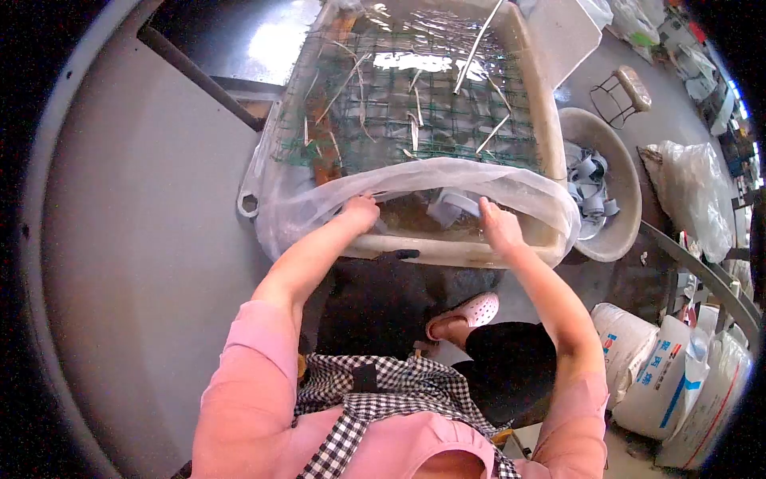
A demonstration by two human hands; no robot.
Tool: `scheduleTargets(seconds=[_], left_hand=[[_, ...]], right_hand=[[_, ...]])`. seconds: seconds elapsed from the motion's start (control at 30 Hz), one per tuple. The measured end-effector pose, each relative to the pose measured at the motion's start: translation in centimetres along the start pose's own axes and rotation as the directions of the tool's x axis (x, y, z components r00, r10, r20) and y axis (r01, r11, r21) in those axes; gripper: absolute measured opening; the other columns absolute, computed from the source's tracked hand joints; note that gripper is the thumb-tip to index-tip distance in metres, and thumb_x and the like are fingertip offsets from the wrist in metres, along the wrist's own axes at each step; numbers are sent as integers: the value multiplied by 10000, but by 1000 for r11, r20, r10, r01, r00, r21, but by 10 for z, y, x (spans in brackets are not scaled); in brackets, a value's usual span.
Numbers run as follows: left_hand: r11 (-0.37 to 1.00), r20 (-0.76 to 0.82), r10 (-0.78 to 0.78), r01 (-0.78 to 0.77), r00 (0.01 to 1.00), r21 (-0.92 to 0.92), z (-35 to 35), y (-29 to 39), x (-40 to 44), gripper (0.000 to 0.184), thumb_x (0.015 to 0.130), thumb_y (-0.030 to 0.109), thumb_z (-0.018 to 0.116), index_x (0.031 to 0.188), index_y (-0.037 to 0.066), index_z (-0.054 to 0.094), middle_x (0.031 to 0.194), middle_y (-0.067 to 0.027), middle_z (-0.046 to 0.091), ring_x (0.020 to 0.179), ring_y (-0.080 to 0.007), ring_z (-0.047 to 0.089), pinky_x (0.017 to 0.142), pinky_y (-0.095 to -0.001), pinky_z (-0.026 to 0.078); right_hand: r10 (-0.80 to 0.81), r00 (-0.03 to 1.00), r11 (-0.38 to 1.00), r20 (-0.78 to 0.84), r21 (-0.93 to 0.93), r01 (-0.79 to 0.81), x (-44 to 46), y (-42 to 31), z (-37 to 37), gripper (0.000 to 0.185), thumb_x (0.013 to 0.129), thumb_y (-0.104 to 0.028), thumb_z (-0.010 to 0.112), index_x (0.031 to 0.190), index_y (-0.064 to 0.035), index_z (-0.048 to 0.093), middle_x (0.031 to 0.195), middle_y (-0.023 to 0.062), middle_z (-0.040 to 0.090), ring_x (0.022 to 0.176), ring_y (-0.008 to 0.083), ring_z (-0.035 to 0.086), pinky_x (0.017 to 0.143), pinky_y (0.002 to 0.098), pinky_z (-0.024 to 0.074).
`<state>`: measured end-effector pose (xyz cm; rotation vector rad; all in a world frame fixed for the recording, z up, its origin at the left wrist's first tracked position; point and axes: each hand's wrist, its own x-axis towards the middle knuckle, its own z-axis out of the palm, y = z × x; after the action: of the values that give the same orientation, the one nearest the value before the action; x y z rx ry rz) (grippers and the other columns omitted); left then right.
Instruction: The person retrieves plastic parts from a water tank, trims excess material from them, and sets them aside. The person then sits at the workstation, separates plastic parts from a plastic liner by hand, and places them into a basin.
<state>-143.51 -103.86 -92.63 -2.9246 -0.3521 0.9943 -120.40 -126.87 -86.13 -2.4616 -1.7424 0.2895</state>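
Observation:
A large cream tub (447, 249) of water stands in front of me. Sheer white mesh netting (511, 177) is draped across its near end. My left hand (361, 214) is closed at the netting's edge on the left, fingertips pinched against it. At the tub's near right, my right hand (501, 227) is closed with the thumb up, at the end of a curved grey-white plastic piece (455, 206) just above the water. Its lower fingers are partly hidden. Beyond the netting, a green wire grid (447, 120) lies in the water, with several pale strips on it.
A round basin (622, 231) to the right holds several curved grey pieces (590, 188). Farther right are a small stool (626, 88), a clear plastic bag (694, 191) and printed white sacks (662, 375). A metal rail (710, 279) runs along the right side.

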Motion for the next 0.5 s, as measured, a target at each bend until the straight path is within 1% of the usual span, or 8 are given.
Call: scheduleTargets(seconds=[0.07,0.1,0.13,0.17,0.27,0.37,0.43,0.5], left_hand=[[996,-41,22,-25,999,-88,16,-12,10,281,749,132,546,1014,40,569,1033,-139,557,1014,-318,517,858,-421,423],[962,-120,22,-53,993,-267,11,-15,5,289,730,131,583,1002,34,570,1016,-157,553,1018,-334,510,866,-414,419],[897,-191,13,-96,981,-432,4,-18,-2,301,711,130,620,991,28,571,999,-175,550,1022,-349,504,874,-407,414],[862,-205,-10,-95,979,-497,-7,-18,-13,326,696,115,645,999,24,566,1019,-188,544,1033,-354,496,882,-404,408],[763,-322,-79,-151,943,-629,-20,-5,-24,350,692,74,661,1024,27,559,1073,-201,545,1039,-344,504,881,-401,404],[675,-409,-198,-178,891,-716,-22,13,-19,325,704,59,638,1017,21,561,1014,-194,580,984,-337,545,845,-381,423],[661,-463,-224,-215,857,-719,-18,17,-15,309,701,44,618,1003,10,565,966,-186,594,955,-339,556,833,-375,426],[672,-497,-188,-258,847,-694,-25,28,-17,301,706,31,610,1001,-2,560,948,-182,598,927,-321,565,824,-361,427]], right_hand=[[29,999,994,-33,103,-26,1,-13,6,254,771,-81,518,984,-77,380,829,173,584,737,382,586,606,470,462],[47,999,986,-16,161,-44,4,-21,3,237,765,-77,510,971,-75,392,803,181,585,735,379,587,606,475,460],[138,990,970,-2,204,-135,14,-23,20,290,811,-280,561,907,-47,419,776,194,585,769,397,567,638,475,441],[180,982,945,66,265,-191,20,-36,9,357,810,-361,564,919,-43,445,816,209,592,787,403,566,657,483,437],[156,978,882,137,426,-200,38,-56,25,497,773,-453,587,968,-9,482,866,223,604,823,406,578,684,472,455],[69,935,891,348,400,-215,41,-83,15,819,582,-672,637,938,54,509,830,240,603,823,371,600,684,448,483],[-31,986,911,161,411,-39,32,-95,32,796,545,-638,683,907,45,496,830,214,613,796,352,614,655,422,499],[81,989,937,125,330,-118,33,-107,39,509,682,-383,667,925,39,518,802,174,633,768,297,634,649,396,506]])
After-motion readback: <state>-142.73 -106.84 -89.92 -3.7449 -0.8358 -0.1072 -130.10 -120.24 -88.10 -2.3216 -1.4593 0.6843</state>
